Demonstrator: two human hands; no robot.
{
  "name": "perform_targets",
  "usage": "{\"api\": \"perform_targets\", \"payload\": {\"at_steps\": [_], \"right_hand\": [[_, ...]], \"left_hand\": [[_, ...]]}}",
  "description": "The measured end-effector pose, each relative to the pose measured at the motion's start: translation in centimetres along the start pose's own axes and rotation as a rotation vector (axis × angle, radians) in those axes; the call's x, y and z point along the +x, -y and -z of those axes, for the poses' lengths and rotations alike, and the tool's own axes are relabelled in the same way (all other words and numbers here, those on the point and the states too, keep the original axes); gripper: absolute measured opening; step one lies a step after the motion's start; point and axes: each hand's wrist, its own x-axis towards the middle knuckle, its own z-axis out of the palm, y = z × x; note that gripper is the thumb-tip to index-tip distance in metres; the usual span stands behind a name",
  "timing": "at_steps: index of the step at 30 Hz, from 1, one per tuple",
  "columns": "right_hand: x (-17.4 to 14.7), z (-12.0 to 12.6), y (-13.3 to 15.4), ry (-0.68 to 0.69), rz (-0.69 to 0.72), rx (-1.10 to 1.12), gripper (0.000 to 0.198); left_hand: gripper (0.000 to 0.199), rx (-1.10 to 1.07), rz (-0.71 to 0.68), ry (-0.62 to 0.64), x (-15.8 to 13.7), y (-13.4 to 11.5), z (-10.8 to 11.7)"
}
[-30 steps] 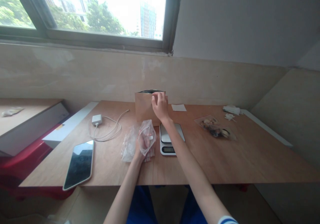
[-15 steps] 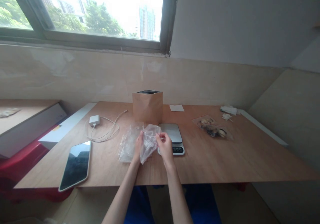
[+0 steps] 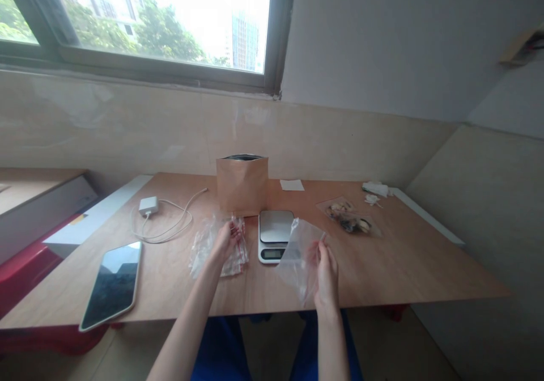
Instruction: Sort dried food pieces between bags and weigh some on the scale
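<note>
My right hand [image 3: 326, 270] pinches one clear zip bag [image 3: 300, 262] by its edge. The bag hangs spread out, overlapping the right front of a kitchen scale [image 3: 276, 228] with a steel top and a small display. Over a loose pile of clear plastic bags [image 3: 204, 250] is my left hand [image 3: 228, 238], fingers curled in; whether they grip any of the bags cannot be made out. Behind the pile stands a brown kraft pouch [image 3: 242, 185], upright with its mouth open.
On the left lie a tablet [image 3: 113, 282] and a white charger [image 3: 148, 206] with a looped cable. Clear bags with dark and pale pieces [image 3: 352, 222] are at right. A white paper [image 3: 292, 185] and crumpled white items [image 3: 376, 189] lie along the back.
My hands have moved apart. The right hand has drawn one bag rightward, to in front of the scale. My left hand has stayed over the pile, and the view has turned slightly right.
</note>
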Motion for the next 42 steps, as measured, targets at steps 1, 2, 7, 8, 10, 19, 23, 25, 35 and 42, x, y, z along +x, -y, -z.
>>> {"api": "perform_targets", "payload": {"at_steps": [1,2,7,8,10,19,23,25,35,42], "right_hand": [[-0.1,0.0,0.0,0.004,0.005,-0.004,0.026],[-0.2,-0.2,0.0,0.011,0.009,-0.004,0.028],[-1.0,-1.5,-0.3,0.133,0.047,-0.036,0.038],[-1.2,-1.7,-0.3,0.176,0.061,-0.055,0.039],[-1.5,-1.9,-0.3,0.257,0.094,-0.098,0.039],[-1.8,-1.6,0.2,0.279,0.205,-0.260,0.036],[-2.4,-1.5,0.1,0.473,0.098,-0.228,0.035],[-2.7,-1.2,0.0,0.655,-0.027,-0.256,0.037],[-2.8,-2.9,-0.9,0.538,-0.055,-0.253,0.041],[-2.6,-3.3,-1.4,0.453,0.014,-0.248,0.045]], "left_hand": [[0.022,0.004,-0.002,0.002,-0.4,-0.4,-0.2],[0.021,0.027,-0.014,0.010,-1.1,-0.6,-0.4],[0.035,0.329,-0.134,0.247,-6.7,-0.2,-1.9],[0.038,0.374,-0.115,0.292,-7.8,0.1,-2.2],[0.038,0.413,-0.102,0.335,-9.6,0.7,-2.5],[0.039,0.448,-0.285,0.205,-11.1,0.9,-2.7],[0.037,0.410,-0.352,0.065,-10.9,0.4,-2.4],[0.041,0.424,-0.381,0.012,-10.6,0.0,-1.9],[0.043,0.434,-0.198,0.138,-10.8,1.8,-0.4],[0.034,0.560,-0.344,0.142,-10.2,1.9,-0.3]]}}
